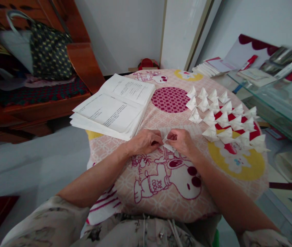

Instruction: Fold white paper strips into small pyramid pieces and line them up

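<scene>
A small folded piece of white paper [169,146] lies between my hands, low over the patterned tablecloth [125,175]. My left hand [148,141] is closed on its left side, thumb and fingers pinched together. On the other side my right hand [180,140] pinches it too, and the fingers partly cover the paper. To the right stand several rows of folded white paper pieces [223,119] with pointed tops. An open stack of printed sheets [117,106] lies to the left of my hands.
A glass-topped cabinet [261,94] borders the table on the right, with papers, a red tube [250,62] and metal containers on it. At the left stands a wooden bench [84,65] with a dark patterned bag [49,51]. A white wall rises behind the table.
</scene>
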